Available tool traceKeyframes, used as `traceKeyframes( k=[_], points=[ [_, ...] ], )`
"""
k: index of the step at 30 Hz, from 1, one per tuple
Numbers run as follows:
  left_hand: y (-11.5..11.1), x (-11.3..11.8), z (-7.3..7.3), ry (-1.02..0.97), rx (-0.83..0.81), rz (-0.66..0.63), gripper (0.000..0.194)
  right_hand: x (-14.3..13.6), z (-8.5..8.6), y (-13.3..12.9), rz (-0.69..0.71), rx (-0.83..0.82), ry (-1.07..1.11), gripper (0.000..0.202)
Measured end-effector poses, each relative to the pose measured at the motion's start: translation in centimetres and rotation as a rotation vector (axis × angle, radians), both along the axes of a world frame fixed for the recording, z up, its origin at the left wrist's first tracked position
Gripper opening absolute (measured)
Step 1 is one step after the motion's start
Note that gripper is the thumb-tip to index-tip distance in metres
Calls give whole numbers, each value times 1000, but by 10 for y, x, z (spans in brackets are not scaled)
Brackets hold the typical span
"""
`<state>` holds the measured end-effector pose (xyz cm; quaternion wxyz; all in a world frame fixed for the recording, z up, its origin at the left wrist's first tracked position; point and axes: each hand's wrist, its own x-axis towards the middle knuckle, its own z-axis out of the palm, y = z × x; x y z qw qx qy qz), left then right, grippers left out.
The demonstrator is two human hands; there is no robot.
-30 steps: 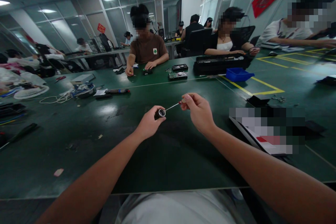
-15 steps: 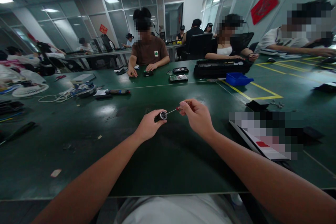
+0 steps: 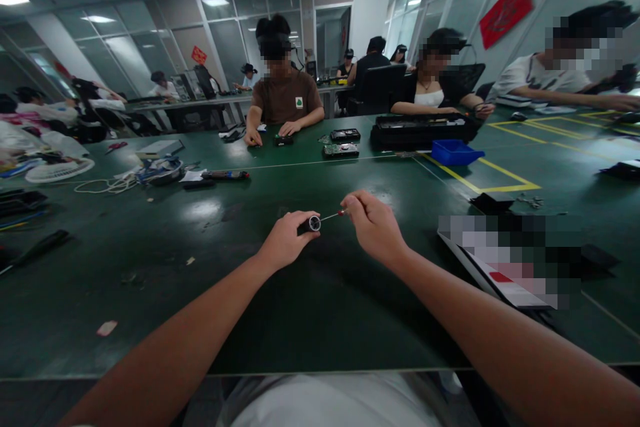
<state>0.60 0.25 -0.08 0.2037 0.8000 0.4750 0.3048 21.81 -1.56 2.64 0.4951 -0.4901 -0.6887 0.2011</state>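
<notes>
My left hand point(image 3: 287, 239) is wrapped round a dark cylinder point(image 3: 313, 224) with a pale ring at its end, which faces right. What kind of thing the cylinder is, I cannot make out. A thin screwdriver point(image 3: 341, 213) with a red handle is pinched in the fingers of my right hand point(image 3: 373, 221). Its metal shaft points left, with the tip at the cylinder's ringed end. Both hands are held above the green table point(image 3: 320, 320), and most of the cylinder is hidden by my left fingers.
A white-edged flat object point(image 3: 480, 267), partly blurred out, lies right of my right arm. Farther off are a blue bin point(image 3: 455, 152), a long black casing point(image 3: 425, 131) and circuit-board units point(image 3: 341, 149). A coiled white cable point(image 3: 107, 185) lies left. A person point(image 3: 286, 97) works opposite.
My right fingers have shifted slightly and spread a little around the screwdriver's handle. The shaft sits a bit lower against the cylinder, and the cylinder's end has turned slightly.
</notes>
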Motion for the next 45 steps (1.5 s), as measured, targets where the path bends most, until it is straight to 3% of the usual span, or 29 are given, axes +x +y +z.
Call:
traceKeyframes(
  k=[4,8,11,13,21,32,38,45],
  points=[
    [1,0,1,-39,8,49,38,-3,-6,5,47,-44,242,13],
    [-2,2,4,-35,22,4,37,-4,-12,17,127,-189,543,23],
    [-6,5,8,2,43,-24,34,-1,-16,26,86,-398,809,25],
    [-8,6,10,16,37,-13,34,0,-18,29,58,-430,864,24],
    [-4,5,3,-4,15,39,31,-4,-17,20,-25,-203,671,23],
    [-4,-4,16,-63,-105,71,40,-1,-6,14,-23,-137,656,20],
    [-10,-8,27,223,-190,-143,26,-1,-7,14,-5,-118,622,21],
    [-8,-12,16,338,-232,-347,26,0,-8,13,18,-128,632,20]
  ],
)
